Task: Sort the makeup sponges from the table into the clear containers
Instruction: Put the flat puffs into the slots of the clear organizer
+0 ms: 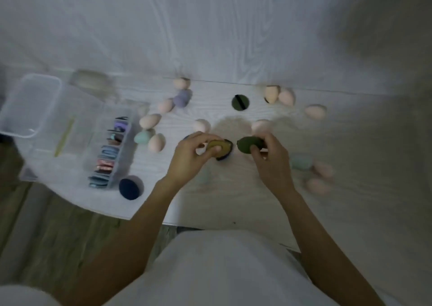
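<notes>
My left hand pinches an olive-yellow puff sponge with a dark rim, just above the white table. My right hand grips a dark green round puff beside it. Several egg-shaped sponges lie scattered: pink ones, a purple one, a teal one, peach ones. A clear divided container at the left holds several flat puffs standing on edge. A larger clear box stands further left.
A dark blue round puff lies at the near end of the divided container. Another dark green puff sits mid-table. Blurred teal and pink sponges lie at the right. The table's near edge runs close to my body.
</notes>
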Available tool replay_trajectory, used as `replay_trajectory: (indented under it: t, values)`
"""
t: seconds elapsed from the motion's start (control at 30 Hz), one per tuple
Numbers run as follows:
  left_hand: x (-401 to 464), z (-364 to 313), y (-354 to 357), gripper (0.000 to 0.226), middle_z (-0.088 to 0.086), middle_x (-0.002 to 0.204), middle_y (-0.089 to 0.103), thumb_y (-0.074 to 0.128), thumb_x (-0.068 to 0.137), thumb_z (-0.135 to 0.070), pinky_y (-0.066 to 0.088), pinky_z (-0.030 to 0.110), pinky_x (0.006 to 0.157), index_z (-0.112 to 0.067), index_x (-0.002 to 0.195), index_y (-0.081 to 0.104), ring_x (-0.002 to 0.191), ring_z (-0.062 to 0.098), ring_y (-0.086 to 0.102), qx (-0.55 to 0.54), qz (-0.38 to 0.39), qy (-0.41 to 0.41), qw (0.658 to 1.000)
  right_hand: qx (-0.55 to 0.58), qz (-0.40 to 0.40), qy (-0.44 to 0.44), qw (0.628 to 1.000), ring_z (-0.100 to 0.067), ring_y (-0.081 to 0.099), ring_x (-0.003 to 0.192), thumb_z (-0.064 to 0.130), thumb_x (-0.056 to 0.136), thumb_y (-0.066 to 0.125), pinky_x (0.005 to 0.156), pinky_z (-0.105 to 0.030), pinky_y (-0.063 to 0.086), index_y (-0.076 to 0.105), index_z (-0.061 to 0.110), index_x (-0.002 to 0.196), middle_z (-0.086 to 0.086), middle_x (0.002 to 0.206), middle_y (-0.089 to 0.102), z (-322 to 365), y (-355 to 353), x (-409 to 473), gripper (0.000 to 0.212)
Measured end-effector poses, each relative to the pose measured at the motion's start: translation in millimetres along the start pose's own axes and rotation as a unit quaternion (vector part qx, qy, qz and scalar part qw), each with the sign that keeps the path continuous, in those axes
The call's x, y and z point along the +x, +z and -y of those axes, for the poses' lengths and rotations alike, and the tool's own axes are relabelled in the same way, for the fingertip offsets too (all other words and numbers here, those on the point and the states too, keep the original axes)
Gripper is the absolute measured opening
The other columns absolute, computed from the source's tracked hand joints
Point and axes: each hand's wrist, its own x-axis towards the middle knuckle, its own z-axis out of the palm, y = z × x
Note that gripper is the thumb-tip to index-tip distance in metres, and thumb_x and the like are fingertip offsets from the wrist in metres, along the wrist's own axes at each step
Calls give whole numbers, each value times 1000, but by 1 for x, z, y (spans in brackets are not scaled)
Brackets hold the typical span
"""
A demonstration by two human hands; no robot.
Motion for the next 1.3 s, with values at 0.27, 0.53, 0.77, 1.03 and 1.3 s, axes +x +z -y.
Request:
replay_trajectory:
  t: [0.27,0.53,0.77,1.03,1.3]
  values:
    - [-49,70,-144,20,-5,101,63,62,89,-16,55,28,70,-28,105,65,86,14,62,26,-173,-107,979,52,83,-16,995,-15,57,77,8,89,59,70,-23,47,61,9,104,-1,89,63,77,117,11,15]
    - [-35,121,-221,25,-2,107,59,53,91,-6,42,5,75,-17,111,61,88,9,57,152,-198,-120,961,-5,59,-145,988,-16,60,86,3,87,58,74,-32,51,61,8,102,-5,98,66,147,219,76,16]
    - [-8,148,-226,19,-3,102,62,55,91,-8,46,9,76,-12,108,62,89,7,56,86,-228,-99,965,-164,90,-204,961,-23,56,72,9,80,64,55,-28,37,62,8,87,-7,82,63,151,287,108,7]
    - [0,163,-220,21,-4,101,60,55,91,-12,46,9,75,-8,111,61,88,1,53,59,-221,-98,969,-287,78,-249,922,-24,49,70,13,77,62,61,-29,34,64,12,70,-4,70,59,140,303,120,7]
    - [-3,163,-219,19,-7,100,58,56,91,-8,43,6,77,-8,109,61,88,-1,52,60,-223,-104,967,-197,106,-188,956,-17,48,79,19,87,62,66,-22,30,62,10,91,-5,85,64,151,294,123,10]
